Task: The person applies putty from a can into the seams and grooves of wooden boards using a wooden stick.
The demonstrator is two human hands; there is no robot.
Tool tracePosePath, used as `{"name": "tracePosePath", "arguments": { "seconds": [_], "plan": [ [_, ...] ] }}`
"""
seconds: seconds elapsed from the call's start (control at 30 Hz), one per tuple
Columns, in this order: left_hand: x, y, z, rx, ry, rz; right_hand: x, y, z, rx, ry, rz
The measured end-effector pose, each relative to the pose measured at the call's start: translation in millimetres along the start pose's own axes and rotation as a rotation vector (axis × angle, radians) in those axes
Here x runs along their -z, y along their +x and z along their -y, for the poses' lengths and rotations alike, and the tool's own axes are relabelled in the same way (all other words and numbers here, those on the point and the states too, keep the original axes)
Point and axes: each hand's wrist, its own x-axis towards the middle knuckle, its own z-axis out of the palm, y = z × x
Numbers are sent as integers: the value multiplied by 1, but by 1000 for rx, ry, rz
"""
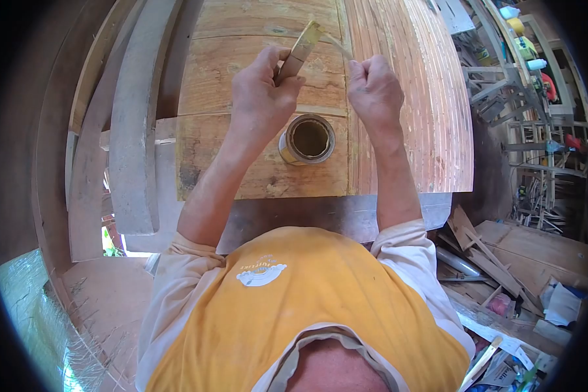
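Can (pixel 299 157) is standing open and upright on the near part of a wooden panel (pixel 261 173), between the forearms; its contents are showing dark, kind unclear. Left hand (pixel 264 91) is pinching a flat strip (pixel 296 57) between thumb and fingers, its yellowish end pointing far and right, above the panel. Right hand (pixel 377 91) is closing its fingers on a thin stick (pixel 337 46), which is slanting far-left toward that end; contact cannot be told. Ridged boards (pixel 431 98) are lying to the right. Risks, as judged: if the yellowish end is carrying wet matter, it could be dripping on the panel; a loose pinch could be letting the strip twist under the stick; a forearm swinging inward could be tipping the can and spilling its contents.
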Motion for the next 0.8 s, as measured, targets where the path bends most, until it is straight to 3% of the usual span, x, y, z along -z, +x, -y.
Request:
{"name": "tracePosePath", "arguments": {
  "seconds": [0.13,0.27,0.47,0.57,0.8],
  "plan": [
    [0,5,16,80,-106,-8,5,1,11,-66,129,-21],
    [-2,8,19,76,-120,10,-1,-16,28,19,115,-8],
    [0,3,21,-76,23,-48,-8,7,5,-45,69,-53],
    [1,13,39,-208,251,-111,7,-1,17,-65,89,-11],
    [-4,7,35,-188,288,-63,-12,-12,18,43,20,-54]
  ]
}}
